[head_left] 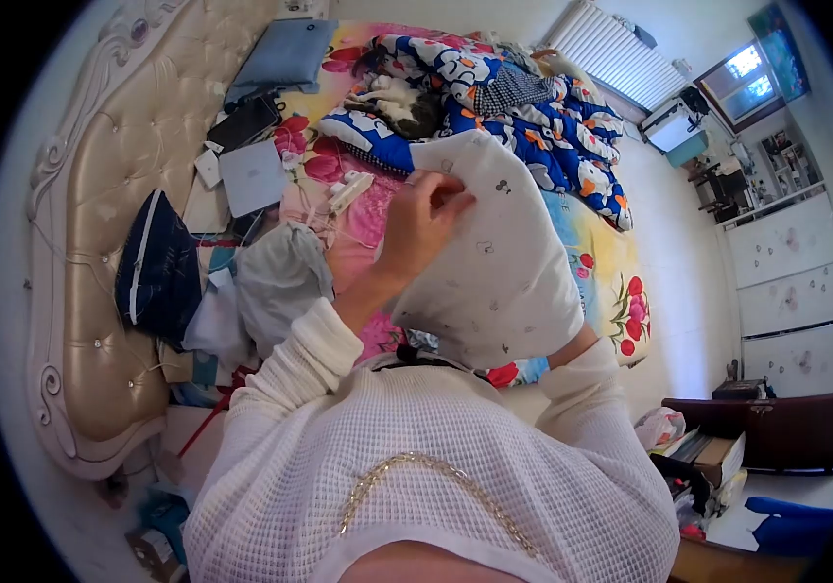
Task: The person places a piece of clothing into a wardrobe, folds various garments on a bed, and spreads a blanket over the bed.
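A white cloth (494, 257) with small scattered prints hangs in front of me over the bed; I cannot tell if it is a pillowcase or a garment. My left hand (426, 219) pinches its upper left edge, thumb and fingers pressed together. On the other side, my right wrist (575, 347) goes behind or inside the cloth's lower right part, so the fingers of my right hand are hidden. Beyond the cloth lies a blue, white and orange patterned quilt (533, 146), bunched up on the bed.
A cat (402, 105) lies on the flowered bed sheet (630, 291). To the left are a silver laptop (252, 178), a white power strip (350, 191), a grey bag (283, 277) and a navy bag (159, 267), near the tufted headboard (110, 262). White drawers (791, 291) stand right.
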The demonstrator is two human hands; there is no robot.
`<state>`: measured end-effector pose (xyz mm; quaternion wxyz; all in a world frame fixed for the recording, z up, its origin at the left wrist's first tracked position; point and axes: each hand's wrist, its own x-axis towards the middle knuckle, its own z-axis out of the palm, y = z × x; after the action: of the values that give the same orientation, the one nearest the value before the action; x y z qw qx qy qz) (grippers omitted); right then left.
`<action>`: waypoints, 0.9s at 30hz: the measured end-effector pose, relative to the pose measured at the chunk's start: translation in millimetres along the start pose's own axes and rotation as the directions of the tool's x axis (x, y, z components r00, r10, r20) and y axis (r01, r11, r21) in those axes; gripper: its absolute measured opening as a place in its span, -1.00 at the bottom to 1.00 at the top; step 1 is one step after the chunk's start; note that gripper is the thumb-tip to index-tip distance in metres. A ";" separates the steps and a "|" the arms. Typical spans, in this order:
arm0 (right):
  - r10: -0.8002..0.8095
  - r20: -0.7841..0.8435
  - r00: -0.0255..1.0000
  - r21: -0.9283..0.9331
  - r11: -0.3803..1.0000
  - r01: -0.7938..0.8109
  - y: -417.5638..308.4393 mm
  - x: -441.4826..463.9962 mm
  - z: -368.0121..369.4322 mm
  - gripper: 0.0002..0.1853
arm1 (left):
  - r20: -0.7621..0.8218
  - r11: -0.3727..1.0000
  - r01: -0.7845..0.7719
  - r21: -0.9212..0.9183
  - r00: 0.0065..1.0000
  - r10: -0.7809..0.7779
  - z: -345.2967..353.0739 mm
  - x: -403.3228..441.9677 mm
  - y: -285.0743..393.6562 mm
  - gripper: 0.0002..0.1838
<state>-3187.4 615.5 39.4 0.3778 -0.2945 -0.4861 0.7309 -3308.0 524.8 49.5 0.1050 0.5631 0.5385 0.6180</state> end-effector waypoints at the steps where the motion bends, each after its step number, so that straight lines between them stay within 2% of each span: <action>1: -0.001 -0.006 1.000 -0.002 1.000 0.001 3.9 -9.9 -1.8 -0.72 | -0.052 0.997 0.024 -0.071 0.998 -0.028 -1.5 -1.5 1.4 -0.80; 2: 0.002 -0.003 1.000 0.004 1.000 -0.002 5.5 -20.0 -5.6 -0.72 | -0.101 0.989 0.045 -0.142 0.993 -0.059 -2.8 -2.3 1.9 -0.82; 3: 0.004 -0.010 1.000 0.013 1.000 -0.004 7.6 -28.3 -7.3 -0.72 | -0.100 0.989 0.045 -0.138 0.993 -0.059 -2.7 -3.4 -0.1 -0.82; 5: 0.002 -0.018 1.000 0.001 1.000 -0.002 9.8 -39.5 -11.4 -0.72 | -0.066 0.999 -0.011 -0.035 0.998 0.008 -0.5 -8.5 -5.5 -0.84; 9: 0.001 -0.021 1.000 -0.011 1.000 -0.001 11.5 -48.4 -15.0 -0.72 | -0.014 0.999 -0.011 0.049 1.000 0.012 -5.5 -12.1 -3.2 -0.87; 11: -0.002 -0.024 1.000 -0.009 1.000 0.002 12.0 -52.7 -15.0 -0.71 | -0.010 0.935 0.293 -0.198 0.953 -0.301 -13.1 -14.1 5.7 -0.89; 12: -0.002 -0.026 1.000 -0.011 1.000 0.002 12.5 -54.4 -16.1 -0.71 | -0.006 0.936 0.294 -0.195 0.954 -0.301 -17.0 -14.5 1.2 -0.89; 14: 0.000 -0.028 1.000 -0.013 1.000 0.000 12.8 -55.8 -17.2 -0.71 | 0.075 0.743 0.410 -0.529 0.895 -0.440 -28.1 -13.2 -9.3 -0.89; 15: 0.000 -0.030 1.000 -0.015 1.000 0.000 12.6 -57.3 -18.8 -0.71 | 0.079 0.743 0.413 -0.527 0.894 -0.441 -31.3 -10.8 -10.7 -0.89; 17: 0.003 -0.028 1.000 -0.015 1.000 -0.004 12.5 -59.8 -19.3 -0.71 | -0.080 0.936 0.250 -0.247 0.958 -0.277 -36.6 -5.8 -10.8 -0.83; 18: 0.007 -0.025 1.000 -0.002 1.000 -0.007 13.8 -57.8 -19.8 -0.71 | -0.079 0.935 0.255 -0.246 0.956 -0.282 -32.3 -8.1 -10.1 -0.83; 19: 0.006 -0.026 1.000 -0.013 1.000 -0.006 14.0 -59.5 -18.6 -0.71 | -0.048 0.993 0.102 -0.058 0.993 -0.105 -23.0 -11.1 -8.1 -0.83; 20: 0.006 -0.026 1.000 -0.014 1.000 -0.006 13.8 -59.6 -18.8 -0.71 | 0.018 0.990 -0.073 0.123 0.997 0.071 -14.8 -12.7 -7.5 -0.82; 22: 0.003 -0.026 1.000 -0.019 1.000 -0.003 13.3 -59.0 -17.8 -0.71 | 0.017 0.990 -0.078 0.114 0.997 0.076 -9.1 -15.9 -8.4 -0.80; 24: 0.001 -0.028 1.000 -0.024 1.000 -0.002 12.9 -58.2 -18.0 -0.71 | 0.091 0.993 -0.002 0.116 0.996 -0.009 -6.6 -20.1 -10.6 -0.83; 27: 0.004 -0.030 1.000 -0.024 1.000 -0.005 14.9 -61.4 -17.9 -0.70 | 0.105 0.994 -0.002 0.108 0.994 -0.009 -6.4 -19.9 -9.4 -0.87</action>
<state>-3143.8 569.2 23.0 0.3798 -0.3109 -0.4887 0.7213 -3310.9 510.4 31.9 0.1036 0.5991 0.5658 0.5570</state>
